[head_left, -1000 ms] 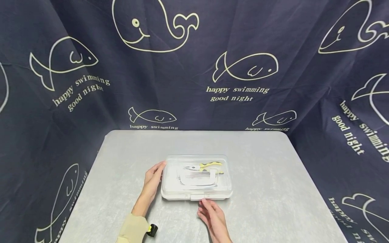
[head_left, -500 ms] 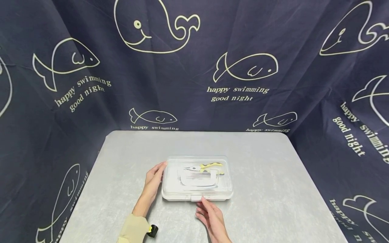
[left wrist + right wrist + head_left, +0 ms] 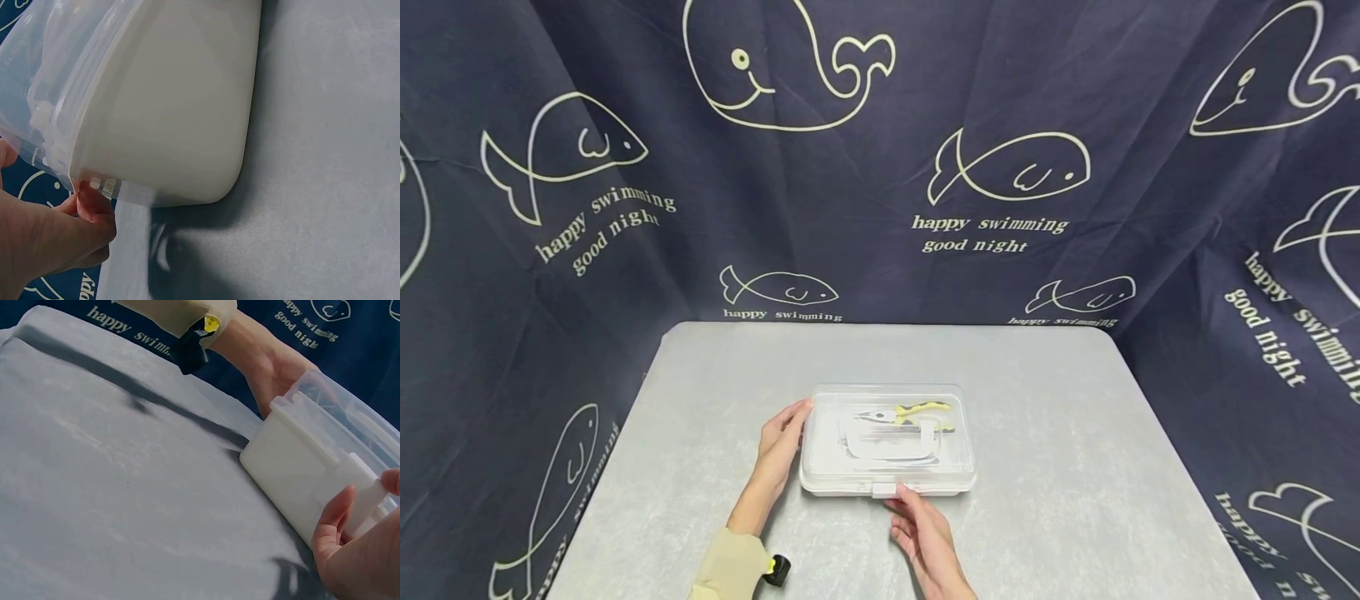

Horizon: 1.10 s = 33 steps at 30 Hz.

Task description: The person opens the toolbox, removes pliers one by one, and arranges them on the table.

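A white storage box [image 3: 820, 487] with a transparent lid [image 3: 831, 392] stands on the table, the lid resting on the base. Through the lid I see long-nose pliers [image 3: 917, 407] with yellow and black handles. My left hand [image 3: 779, 440] holds the box's left side near the back corner; in the left wrist view its fingers [image 3: 97, 203] curl in at the rim. At the front, my right hand [image 3: 925, 533] pinches the white latch [image 3: 353, 494], thumb at one edge and a finger [image 3: 337, 509] at the other.
The grey table [image 3: 1075, 450] spreads around the box on every side. Dark blue cloth [image 3: 880, 167] printed with fish and whales hangs behind and beside it. A beige sleeve [image 3: 730, 562] covers the left forearm, with a small black device [image 3: 777, 570] at the wrist.
The right thumb has shifted slightly up against the latch's right end, and the fingers below it have moved a little. The left hand and the box stay in place.
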Available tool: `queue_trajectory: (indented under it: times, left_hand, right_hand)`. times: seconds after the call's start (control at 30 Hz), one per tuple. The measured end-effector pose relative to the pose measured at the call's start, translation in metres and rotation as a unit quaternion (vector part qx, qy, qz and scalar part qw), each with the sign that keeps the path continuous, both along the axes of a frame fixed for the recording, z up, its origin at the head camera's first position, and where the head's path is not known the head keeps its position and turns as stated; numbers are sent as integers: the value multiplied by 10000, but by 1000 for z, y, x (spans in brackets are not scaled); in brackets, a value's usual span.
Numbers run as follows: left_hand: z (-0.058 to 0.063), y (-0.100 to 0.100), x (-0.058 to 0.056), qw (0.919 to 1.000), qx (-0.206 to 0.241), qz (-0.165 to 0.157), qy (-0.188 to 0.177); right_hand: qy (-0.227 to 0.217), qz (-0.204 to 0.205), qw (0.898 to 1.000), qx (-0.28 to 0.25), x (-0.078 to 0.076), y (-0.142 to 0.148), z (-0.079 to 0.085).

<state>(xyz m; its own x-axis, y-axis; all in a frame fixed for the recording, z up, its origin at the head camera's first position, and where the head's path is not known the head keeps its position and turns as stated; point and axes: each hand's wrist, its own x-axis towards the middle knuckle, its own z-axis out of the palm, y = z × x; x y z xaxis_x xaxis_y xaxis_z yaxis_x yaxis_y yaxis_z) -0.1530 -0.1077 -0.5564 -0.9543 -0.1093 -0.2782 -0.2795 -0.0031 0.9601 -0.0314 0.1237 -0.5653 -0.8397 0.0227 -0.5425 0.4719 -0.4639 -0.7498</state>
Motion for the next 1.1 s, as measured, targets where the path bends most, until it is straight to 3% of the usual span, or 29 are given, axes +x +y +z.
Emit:
queue_trajectory:
  times: [0.53,1.1]
  left_hand:
    - [1,1,2,9999,-33,28,123]
    - [5,1,2,9999,-48,-77,51]
  right_hand:
    - [-47,-14,9981,607,0,-3,5]
    - [180,654,9910,1150,3,7,5]
